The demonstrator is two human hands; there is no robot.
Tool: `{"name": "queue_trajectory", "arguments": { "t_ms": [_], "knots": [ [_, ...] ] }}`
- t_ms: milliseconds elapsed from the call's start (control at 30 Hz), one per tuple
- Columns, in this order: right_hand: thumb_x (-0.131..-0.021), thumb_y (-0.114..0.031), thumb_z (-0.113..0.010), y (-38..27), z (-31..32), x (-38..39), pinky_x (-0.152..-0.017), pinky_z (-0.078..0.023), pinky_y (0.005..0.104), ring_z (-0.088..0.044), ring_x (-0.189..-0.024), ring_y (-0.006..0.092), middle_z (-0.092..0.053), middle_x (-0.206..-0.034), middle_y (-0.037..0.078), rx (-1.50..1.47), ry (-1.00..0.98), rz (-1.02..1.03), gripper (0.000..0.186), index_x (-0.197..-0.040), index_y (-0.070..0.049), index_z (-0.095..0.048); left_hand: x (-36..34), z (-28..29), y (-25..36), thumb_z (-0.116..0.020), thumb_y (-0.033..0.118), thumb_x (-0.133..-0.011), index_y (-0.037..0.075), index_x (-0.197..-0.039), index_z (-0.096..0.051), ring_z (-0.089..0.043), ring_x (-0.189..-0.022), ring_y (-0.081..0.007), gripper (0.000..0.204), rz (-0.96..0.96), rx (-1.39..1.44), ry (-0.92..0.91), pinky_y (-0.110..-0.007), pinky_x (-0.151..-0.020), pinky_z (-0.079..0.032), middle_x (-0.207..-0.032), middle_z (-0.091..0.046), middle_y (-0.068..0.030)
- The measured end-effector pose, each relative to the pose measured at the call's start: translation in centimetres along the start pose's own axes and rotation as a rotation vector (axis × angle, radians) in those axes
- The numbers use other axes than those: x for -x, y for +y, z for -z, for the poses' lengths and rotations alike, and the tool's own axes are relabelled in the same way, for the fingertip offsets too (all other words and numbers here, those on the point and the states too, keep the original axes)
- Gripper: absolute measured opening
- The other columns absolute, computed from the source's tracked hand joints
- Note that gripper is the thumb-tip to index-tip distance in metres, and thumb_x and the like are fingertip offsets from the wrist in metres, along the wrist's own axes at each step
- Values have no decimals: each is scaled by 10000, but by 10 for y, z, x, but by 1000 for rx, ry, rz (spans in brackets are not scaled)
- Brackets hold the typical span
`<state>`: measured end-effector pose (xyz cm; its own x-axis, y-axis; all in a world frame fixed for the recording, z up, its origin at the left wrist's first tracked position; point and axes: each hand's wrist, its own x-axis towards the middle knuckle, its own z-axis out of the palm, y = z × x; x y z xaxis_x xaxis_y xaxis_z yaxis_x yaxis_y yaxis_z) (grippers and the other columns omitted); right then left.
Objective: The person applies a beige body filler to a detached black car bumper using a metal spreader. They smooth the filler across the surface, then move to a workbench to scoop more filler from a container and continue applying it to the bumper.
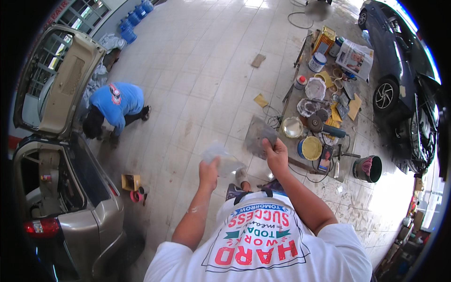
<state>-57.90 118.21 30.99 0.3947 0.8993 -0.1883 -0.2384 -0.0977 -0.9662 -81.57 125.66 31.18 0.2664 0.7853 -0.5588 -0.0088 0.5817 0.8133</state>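
My left hand (208,175) is closed on the lower edge of a thin translucent plastic sheet (224,159), blurred at its upper left. Close by on the right, my right hand (276,155) grips a dark grey flat board (255,137) by its right side, thumb on top. Both pieces are held up over the tiled floor in front of my white shirt, apart from each other. Just beyond my right hand, on a low table, are an open tin of cream-coloured paste (310,148) and a round tin with a pale top (292,127).
The cluttered table (307,165) at right also bears an angle grinder (324,127), tins and newspaper (355,58). A dark bucket (367,169) stands beside it. At left, a person in blue (117,103) bends near a beige car (89,225) with its tailgate raised. A dark car (392,51) is far right.
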Motion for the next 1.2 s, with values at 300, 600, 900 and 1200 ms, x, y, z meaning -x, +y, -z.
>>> {"name": "queue_trajectory", "arguments": {
  "t_ms": [300,600,900,1200],
  "knots": [
    [-837,0,-619,15,36,55,-883,-572,463,-699,-949,417,-752,-1080,176,1114,-274,20,364,-1186,-40,-714,-32,22,-6,-644,156,-972,-57,-1145,-666,-719,-807,-258,275,-184,187,227,-388,-636,-586,-1014,-721,-131],
    [-920,-219,-650,8,44,42,-846,-547,540,-704,-1024,397,-752,-1002,180,1513,-471,0,247,-1143,-120,-693,-10,26,-32,-589,346,-988,4,-1110,-659,-728,-790,-258,370,118,103,212,-369,-530,-548,-916,-709,-109],
    [-997,-323,-678,-13,-43,47,-795,-564,501,-708,-897,438,-726,-1047,247,533,-350,180,369,-1245,-53,-639,-64,-14,-77,-464,479,-1078,27,-1142,-627,-661,-799,-240,485,147,487,231,-396,-710,-550,-840,-650,-88],
    [-949,-177,-649,-18,13,23,-897,-562,506,-686,-1061,437,-640,-1257,231,763,-317,401,552,-1468,-48,-514,-123,-87,-85,-409,420,-1079,119,-873,-551,-612,-669,-263,391,161,433,31,-429,-637,-521,-745,-604,-51]
  ]
}}
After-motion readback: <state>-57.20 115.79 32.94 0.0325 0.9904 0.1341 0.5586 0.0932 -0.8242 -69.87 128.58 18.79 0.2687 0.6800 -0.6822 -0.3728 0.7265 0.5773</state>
